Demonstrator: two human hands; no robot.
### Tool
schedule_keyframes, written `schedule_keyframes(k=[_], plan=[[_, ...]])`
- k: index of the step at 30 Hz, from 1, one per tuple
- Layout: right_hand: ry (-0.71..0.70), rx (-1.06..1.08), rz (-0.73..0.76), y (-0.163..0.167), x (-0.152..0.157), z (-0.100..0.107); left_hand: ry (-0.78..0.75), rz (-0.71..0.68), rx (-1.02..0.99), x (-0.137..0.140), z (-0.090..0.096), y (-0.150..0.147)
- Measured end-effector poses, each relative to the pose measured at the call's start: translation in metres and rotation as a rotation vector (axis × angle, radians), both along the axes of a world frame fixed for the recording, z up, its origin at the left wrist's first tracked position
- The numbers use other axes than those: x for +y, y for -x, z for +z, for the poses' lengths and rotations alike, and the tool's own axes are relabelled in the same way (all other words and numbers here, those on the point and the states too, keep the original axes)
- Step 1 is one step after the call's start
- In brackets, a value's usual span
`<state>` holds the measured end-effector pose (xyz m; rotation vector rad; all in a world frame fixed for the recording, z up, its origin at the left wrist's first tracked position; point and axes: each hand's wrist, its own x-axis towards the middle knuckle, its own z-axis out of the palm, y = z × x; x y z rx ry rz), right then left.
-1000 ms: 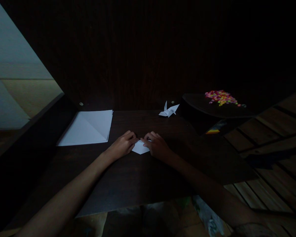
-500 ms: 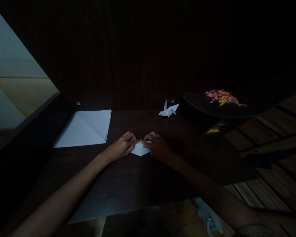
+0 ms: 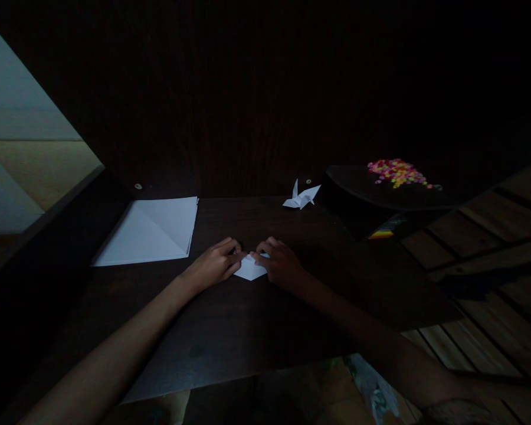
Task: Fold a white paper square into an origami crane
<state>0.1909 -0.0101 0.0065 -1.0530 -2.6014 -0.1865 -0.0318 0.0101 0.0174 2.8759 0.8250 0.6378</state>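
A small folded piece of white paper lies on the dark tabletop, its pointed corner facing me. My left hand grips its left side, fingers curled and thumb on the top edge. From the right, my right hand pinches the opposite side, its thumb almost meeting the left one. The fingers cover the paper's far edge and both sides. Beyond my right hand stands a white folded paper crane, touched by neither hand.
A stack of white paper sheets with a diagonal crease lies at the left, beside a dark side board. Small colourful pieces are heaped on a raised corner shelf at the right. A dark panel closes off the back.
Both hands stay on the folded paper with hardly any movement. The whole view has shifted very slightly.
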Motion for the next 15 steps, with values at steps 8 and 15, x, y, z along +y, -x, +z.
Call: schedule_keyframes(k=[8, 15], plan=[[0.046, -0.015, -0.025, 0.0006, -0.0028, 0.0019, -0.044, 0.055, 0.028, -0.0059, 0.0019, 0.0001], [0.039, -0.048, -0.024, 0.0042, -0.0012, 0.0050, 0.019, 0.147, -0.092, -0.0083, -0.0035, -0.0083]])
